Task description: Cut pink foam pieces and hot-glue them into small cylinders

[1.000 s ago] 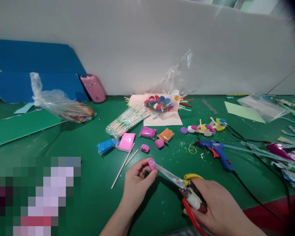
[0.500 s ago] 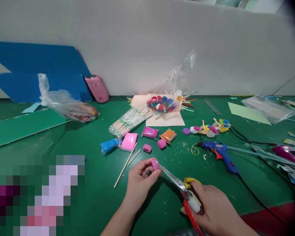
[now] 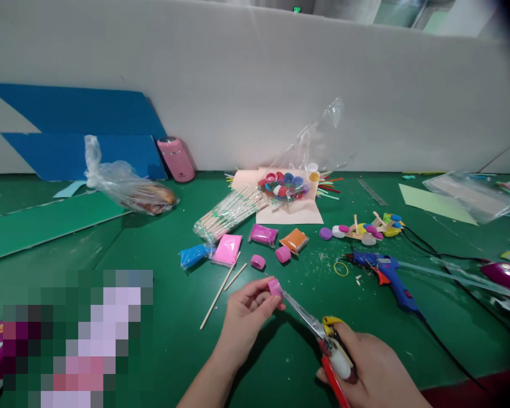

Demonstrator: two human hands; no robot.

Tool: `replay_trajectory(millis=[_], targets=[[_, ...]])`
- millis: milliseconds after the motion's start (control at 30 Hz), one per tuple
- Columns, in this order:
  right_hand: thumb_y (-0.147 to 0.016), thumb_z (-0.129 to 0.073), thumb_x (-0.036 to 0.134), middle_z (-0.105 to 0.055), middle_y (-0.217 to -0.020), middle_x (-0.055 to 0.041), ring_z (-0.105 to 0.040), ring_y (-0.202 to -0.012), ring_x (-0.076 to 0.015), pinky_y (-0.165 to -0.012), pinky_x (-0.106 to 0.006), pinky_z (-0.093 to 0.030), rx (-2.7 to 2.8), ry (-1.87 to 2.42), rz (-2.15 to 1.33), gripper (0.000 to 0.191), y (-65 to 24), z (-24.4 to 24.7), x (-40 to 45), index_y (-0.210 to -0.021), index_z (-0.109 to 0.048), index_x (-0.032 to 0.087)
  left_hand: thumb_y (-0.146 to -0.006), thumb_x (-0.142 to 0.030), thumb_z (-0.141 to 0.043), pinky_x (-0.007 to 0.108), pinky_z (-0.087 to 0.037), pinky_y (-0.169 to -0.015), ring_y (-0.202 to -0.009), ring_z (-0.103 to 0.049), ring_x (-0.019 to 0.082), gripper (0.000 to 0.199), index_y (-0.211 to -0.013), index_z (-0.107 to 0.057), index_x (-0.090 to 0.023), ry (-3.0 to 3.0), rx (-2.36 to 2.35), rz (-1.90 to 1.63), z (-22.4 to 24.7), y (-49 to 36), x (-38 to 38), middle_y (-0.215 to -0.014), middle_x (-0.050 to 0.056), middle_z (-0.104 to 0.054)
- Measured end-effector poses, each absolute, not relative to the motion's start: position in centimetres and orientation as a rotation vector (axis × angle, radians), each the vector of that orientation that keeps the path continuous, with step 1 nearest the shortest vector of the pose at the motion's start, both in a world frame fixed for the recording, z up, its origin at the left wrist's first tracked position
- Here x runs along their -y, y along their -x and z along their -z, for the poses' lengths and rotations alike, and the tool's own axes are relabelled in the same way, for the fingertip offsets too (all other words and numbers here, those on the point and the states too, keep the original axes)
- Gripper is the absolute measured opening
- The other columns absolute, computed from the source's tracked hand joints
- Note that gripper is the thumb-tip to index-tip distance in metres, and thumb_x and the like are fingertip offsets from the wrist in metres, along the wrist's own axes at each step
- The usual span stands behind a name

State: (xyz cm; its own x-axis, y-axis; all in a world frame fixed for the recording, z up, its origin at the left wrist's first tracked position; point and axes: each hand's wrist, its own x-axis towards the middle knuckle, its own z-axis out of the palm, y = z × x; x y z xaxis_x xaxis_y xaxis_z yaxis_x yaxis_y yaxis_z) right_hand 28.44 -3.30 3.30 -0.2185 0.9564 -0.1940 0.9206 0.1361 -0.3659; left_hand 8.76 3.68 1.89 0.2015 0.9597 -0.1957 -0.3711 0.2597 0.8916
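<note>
Between the thumb and fingers of my left hand is a small pink bottle cap. My right hand grips a pair of scissors with red and yellow handles, and the tips of the blades meet the cap's right edge. Whether the tips are inside the cap or only against it I cannot tell. Two more pink caps, one short and one taller, lie just beyond my left hand. Two wooden sticks rest to its left.
Packets of blue, pink and orange clay lie ahead, near bagged wooden sticks and a bag of bottle caps. To the right are a blue glue gun with its cord and a stick-and-cap model.
The whole view has shifted slightly, so everything sits a little lower and farther right. My hands keep the same hold on the cap and scissors, with the blade tips still at the cap.
</note>
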Motion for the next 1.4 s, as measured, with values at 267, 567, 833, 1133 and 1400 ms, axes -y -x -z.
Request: replay_trajectory(millis=[267,567,833,1133,1400], targets=[[-0.068,-0.05,0.036,-0.064,-0.074,-0.0089,-0.06,-0.063,-0.0263,-0.051,-0.031,-0.042,2.348,2.023,-0.753,0.027,-27.6,-4.3,3.1,-0.087,-0.05,0.017,-0.067,-0.016,-0.063,0.025,-0.044,-0.065,-0.061,-0.058,0.012,0.02,-0.087,-0.064,-0.015,-0.78,-0.848,-1.162,-2.3,-9.3,-3.4,-0.066,0.001,-0.066],[-0.066,-0.051,0.036,-0.065,-0.07,-0.0097,-0.06,-0.062,-0.0258,-0.049,-0.028,-0.04,2.274,2.092,-0.806,0.032,-26.9,-4.2,2.9,-0.09,-0.051,0.015,-0.072,-0.015,-0.059,0.023,-0.043,-0.067,-0.065,-0.058,0.011,0.018,-0.089,-0.064,-0.015,-0.79,-0.811,-1.165,-1.6,-9.1,-3.5,-0.07,0.002,-0.067],[-0.064,-0.053,0.033,-0.064,-0.065,-0.0049,-0.058,-0.056,-0.0215,-0.046,-0.023,-0.035,2.226,2.083,-0.954,0.025,-26.6,-4.3,3.0,-0.084,-0.049,0.019,-0.067,-0.014,-0.064,0.024,-0.046,-0.072,-0.073,-0.061,0.013,0.022,-0.089,-0.066,-0.016,-0.69,-0.85,-1.22,-1.8,-9.1,-3.5,-0.081,0.004,-0.07],[-0.061,-0.055,0.031,-0.063,-0.072,-0.006,-0.056,-0.06,-0.0231,-0.052,-0.026,-0.034,2.236,2.071,-0.905,0.029,-26.5,-4.7,2.7,-0.086,-0.048,0.018,-0.066,-0.012,-0.065,0.024,-0.047,-0.075,-0.077,-0.063,0.014,0.025,-0.09,-0.066,-0.017,-0.702,-0.902,-1.253,-1.7,-8.8,-3.5,-0.084,0.004,-0.071],[-0.058,-0.06,0.041,-0.061,-0.073,-0.0042,-0.052,-0.061,-0.0234,-0.053,-0.028,-0.03,2.313,1.973,-0.764,0.034,-27.5,-4.8,2.6,-0.081,-0.049,0.019,-0.065,-0.012,-0.065,0.022,-0.048,-0.074,-0.078,-0.063,0.013,0.025,-0.089,-0.066,-0.017,-0.731,-0.929,-1.255,-2.0,-8.8,-3.4,-0.083,0.003,-0.071]])
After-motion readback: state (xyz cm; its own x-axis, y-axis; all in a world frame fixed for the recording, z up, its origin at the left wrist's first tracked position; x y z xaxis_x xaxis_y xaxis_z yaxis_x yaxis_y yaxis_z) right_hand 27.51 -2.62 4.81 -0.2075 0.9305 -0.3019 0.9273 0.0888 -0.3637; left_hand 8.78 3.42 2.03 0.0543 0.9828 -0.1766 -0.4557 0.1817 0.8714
